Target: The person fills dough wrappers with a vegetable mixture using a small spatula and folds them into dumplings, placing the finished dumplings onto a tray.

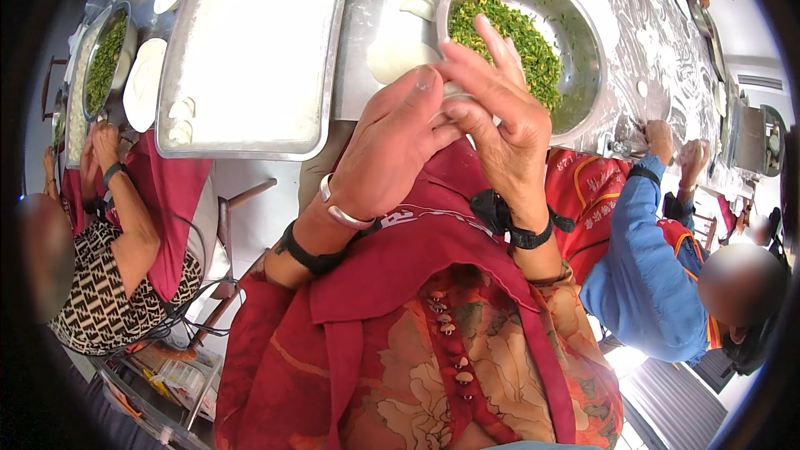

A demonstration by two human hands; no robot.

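My left hand [387, 146] and my right hand [504, 117] meet above the table's near edge, fingers pressed round a small pale piece of dough [454, 92], mostly hidden between them. A steel bowl [583, 75] of chopped green and yellow filling stands just behind my right hand. Pale round wrappers [387, 62] lie behind my fingertips, with a few folded dumplings [417, 7] farther back. A large white-floured metal tray [250, 42] sits to the left, holding several small dumplings at its lower left corner.
A co-worker in a patterned top [125, 275] sits at left beside another filling bowl [106, 58] and wrappers [143, 87]. A person in blue sleeves [633, 267] works close on my right at the flour-smeared steel table [642, 50]. More people are farther along.
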